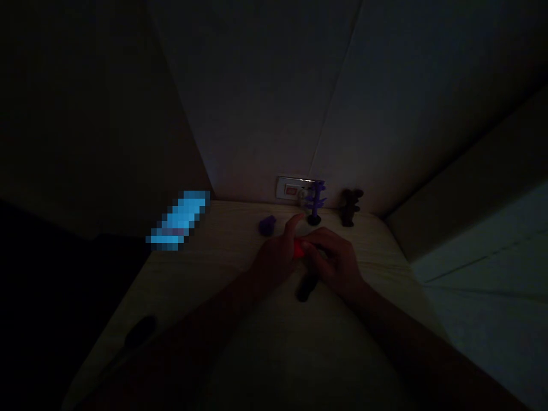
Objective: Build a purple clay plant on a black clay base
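Over the wooden tabletop (240, 240), my two hands meet at a small bright red piece (298, 248). My left hand (276, 254) is closed around it from the left, one finger sticking up. From the right, my right hand (338, 260) pinches the same piece with bent fingers. Much of it is hidden by the fingers, and the dim light keeps its kind unclear. A black object (306, 287) lies just below the right hand. Beyond the left hand is a small purple lump-shaped piece (268, 225). Behind the hands stands a purple branched post (317, 200) on a round black base.
A dark knobbly upright figure (351, 208) stands at the back right. The wall holds a socket plate with a switch (289, 190). A glowing pixelated blue shape (182, 220) is at the left edge, and a dark oval object (141, 330) lies near the left forearm.
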Tool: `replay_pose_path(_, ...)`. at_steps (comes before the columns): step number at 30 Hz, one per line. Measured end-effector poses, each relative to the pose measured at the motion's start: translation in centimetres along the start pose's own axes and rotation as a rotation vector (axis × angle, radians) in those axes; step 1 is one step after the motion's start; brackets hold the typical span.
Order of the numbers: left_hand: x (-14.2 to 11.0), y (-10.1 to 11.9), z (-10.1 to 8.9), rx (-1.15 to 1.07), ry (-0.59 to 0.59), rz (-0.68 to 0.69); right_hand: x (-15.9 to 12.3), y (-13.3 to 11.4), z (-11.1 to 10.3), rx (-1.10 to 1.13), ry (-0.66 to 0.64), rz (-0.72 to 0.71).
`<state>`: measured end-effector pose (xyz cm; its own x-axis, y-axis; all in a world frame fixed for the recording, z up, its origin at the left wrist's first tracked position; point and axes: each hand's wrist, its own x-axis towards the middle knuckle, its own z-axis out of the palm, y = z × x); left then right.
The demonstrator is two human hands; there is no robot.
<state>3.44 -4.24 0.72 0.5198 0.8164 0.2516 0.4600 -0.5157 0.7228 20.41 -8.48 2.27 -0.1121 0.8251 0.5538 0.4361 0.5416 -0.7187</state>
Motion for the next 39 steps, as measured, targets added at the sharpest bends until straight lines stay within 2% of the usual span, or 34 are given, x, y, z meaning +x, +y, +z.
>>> replay_pose_path(12,0.1,-0.1,-0.3,-0.056,0.020,-0.007,0.2,-0.3,-0.1,0.049,-0.083,0.020)
replay_pose_path(16,0.5,-0.3,0.1,-0.130,0.029,-0.008,-0.1,0.4,0.3,0.007,0.026,0.087)
replay_pose_path(21,0.6,-0.4,0.3,-0.275,-0.009,0.137,-0.4,1.6,0.7,0.099,0.250,0.290)
replay_pose_path(24,0.8,-0.2,-0.1,-0.356,-0.011,0.102,-0.6,1.8,0.8,0.156,0.277,0.357)
replay_pose_path(27,0.9,-0.2,-0.5,-0.430,-0.001,0.021,-0.5,1.6,0.7,0.140,0.215,0.308)
replay_pose_path(30,0.9,-0.3,-0.6,-0.496,-0.018,-0.005,-0.4,1.3,0.6,0.081,0.185,0.228)
replay_pose_path(36,0.6,-0.3,-0.6,-0.467,-0.119,0.041,-0.4,1.3,0.4,0.024,0.193,0.210)
replay_pose_path(39,0.7,-0.3,-0.5,-0.432,-0.098,0.088,-0.4,1.4,0.4,0.023,0.195,0.206)
